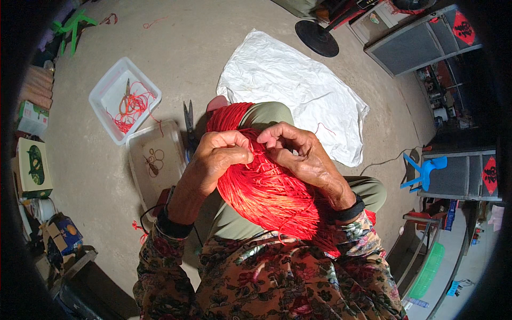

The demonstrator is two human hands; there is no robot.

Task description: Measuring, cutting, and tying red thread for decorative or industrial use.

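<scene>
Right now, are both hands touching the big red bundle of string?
Touching. The head view shows the left hand and the right hand resting on the red string bundle, with fingertips pinching strands at its top and no gap.

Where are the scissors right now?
In the head view, the scissors lie on the floor left of the hands, between the lidded box and the red yarn.

A thick bundle of matt red fibrous cord (pixel 266 186) is lying beside a crinkled, faintly glossy white plastic sheet (pixel 298 90), a smooth translucent plastic tub (pixel 106 90) and dark metal scissors (pixel 189 120), all sitting on rough matt concrete floor (pixel 96 176).
</scene>
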